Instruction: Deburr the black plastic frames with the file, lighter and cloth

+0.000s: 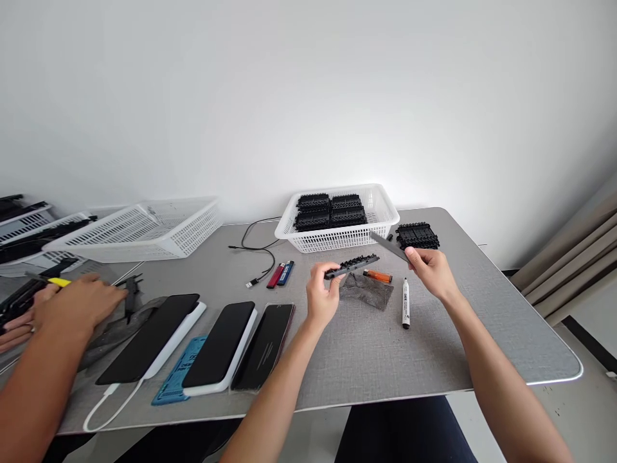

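Observation:
Between the fingers of my left hand [322,296] is a black plastic part [355,263] with a row of small knobs along its upper side, held up over the table. My right hand [432,270] grips a flat grey file-like strip [389,247], its far end pointing up and left, apart from the black part. Below my hands lie an orange lighter [377,276], a dark see-through bag [369,293] and a white marker [405,305]. A stack of similar black parts [417,236] sits beyond my right hand.
A white basket [337,242] behind my hands holds several black parts [330,212]. Leftward lie red [276,276] and blue [286,273] lighters, a black cable [263,252] and three phones [219,344]. A co-worker's hands [80,302] work at the far left near another basket [144,231].

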`<state>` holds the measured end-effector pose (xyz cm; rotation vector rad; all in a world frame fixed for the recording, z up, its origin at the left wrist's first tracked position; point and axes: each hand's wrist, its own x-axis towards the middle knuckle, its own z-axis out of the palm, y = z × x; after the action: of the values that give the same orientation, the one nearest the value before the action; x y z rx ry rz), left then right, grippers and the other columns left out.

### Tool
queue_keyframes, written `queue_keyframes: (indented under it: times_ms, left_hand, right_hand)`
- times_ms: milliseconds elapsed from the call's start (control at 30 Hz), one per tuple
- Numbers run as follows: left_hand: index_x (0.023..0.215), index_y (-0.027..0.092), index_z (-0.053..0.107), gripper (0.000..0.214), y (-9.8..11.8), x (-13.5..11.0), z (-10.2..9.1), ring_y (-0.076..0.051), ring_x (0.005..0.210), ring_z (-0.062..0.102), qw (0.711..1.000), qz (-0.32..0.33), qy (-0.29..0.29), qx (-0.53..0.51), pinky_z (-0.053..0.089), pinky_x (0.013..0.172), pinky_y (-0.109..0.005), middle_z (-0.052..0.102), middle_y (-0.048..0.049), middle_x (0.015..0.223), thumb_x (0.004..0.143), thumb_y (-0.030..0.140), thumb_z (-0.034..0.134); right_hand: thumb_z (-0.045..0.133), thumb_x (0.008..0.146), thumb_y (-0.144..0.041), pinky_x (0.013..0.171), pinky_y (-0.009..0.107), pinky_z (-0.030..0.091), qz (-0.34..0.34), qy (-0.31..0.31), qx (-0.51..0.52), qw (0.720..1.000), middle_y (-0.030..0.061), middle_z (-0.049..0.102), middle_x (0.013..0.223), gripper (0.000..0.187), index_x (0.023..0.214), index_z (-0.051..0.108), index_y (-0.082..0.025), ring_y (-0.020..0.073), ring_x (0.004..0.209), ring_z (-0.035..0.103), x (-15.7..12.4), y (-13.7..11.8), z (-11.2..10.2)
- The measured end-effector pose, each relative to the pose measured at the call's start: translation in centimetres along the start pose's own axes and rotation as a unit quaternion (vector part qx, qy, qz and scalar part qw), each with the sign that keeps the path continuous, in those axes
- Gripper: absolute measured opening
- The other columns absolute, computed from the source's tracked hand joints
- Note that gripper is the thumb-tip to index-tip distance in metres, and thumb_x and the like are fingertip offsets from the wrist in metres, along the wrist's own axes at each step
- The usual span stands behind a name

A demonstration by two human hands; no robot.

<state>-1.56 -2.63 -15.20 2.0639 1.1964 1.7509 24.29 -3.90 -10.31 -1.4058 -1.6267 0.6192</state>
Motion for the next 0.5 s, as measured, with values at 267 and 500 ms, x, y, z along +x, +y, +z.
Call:
queue_keyframes:
  times_ms: [267,500]
  left_hand:
    - [0.098,0.031,0.069,0.021,0.2,-1.5,0.0,-0.019,0.082,0.065,0.973,0.222,-0.056,0.039,0.049,0.078,-0.038,0.07,-0.0027,0.083,0.087,0.016,0.059]
    - [0.101,0.035,0.07,0.03,1.6,-1.6,0.6,-0.022,0.1,0.064,0.968,0.228,-0.062,0.087,0.047,0.092,-0.041,0.07,-0.0033,0.098,0.082,0.013,0.062]
  right_hand:
    - [0.066,0.073,-0.063,0.036,0.022,0.016,0.152,-0.131,0.287,0.937,0.0053,0.066,0.073,0.051,0.09,0.064,-0.014,0.0037,0.038,0.031,-1.0,-2.2,2.6]
    - [0.083,0.06,-0.042,0.034,0.019,0.011,0.205,-0.08,0.39,0.894,-0.0102,0.037,0.045,0.041,0.078,0.054,-0.018,0.0034,0.037,0.026,-0.7,-1.8,2.9]
